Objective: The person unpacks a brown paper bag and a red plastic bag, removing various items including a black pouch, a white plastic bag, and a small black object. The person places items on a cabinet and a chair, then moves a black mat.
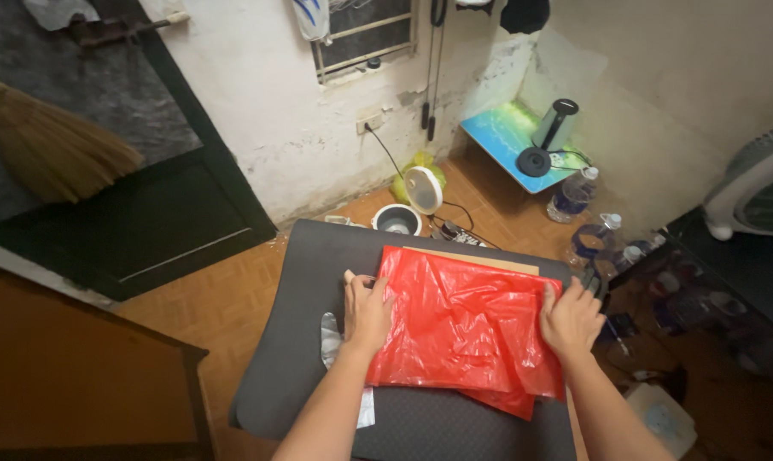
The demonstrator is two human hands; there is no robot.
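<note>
Red plastic bag (463, 329) lies on the grey surface (309, 341) at 6 o'clock, your left hand (366, 313) and right hand (571, 320) flat on its edges, gripping nothing; uneven pressure could slide or tear it.

A red plastic bag (463, 329) lies on a dark grey mat (318, 256).

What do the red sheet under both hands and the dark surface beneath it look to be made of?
Red sheet: thin glossy plastic film, seemingly a bag, crinkled and shiny. Dark surface: matte grey, finely textured, probably foam or rubber matting.
</note>
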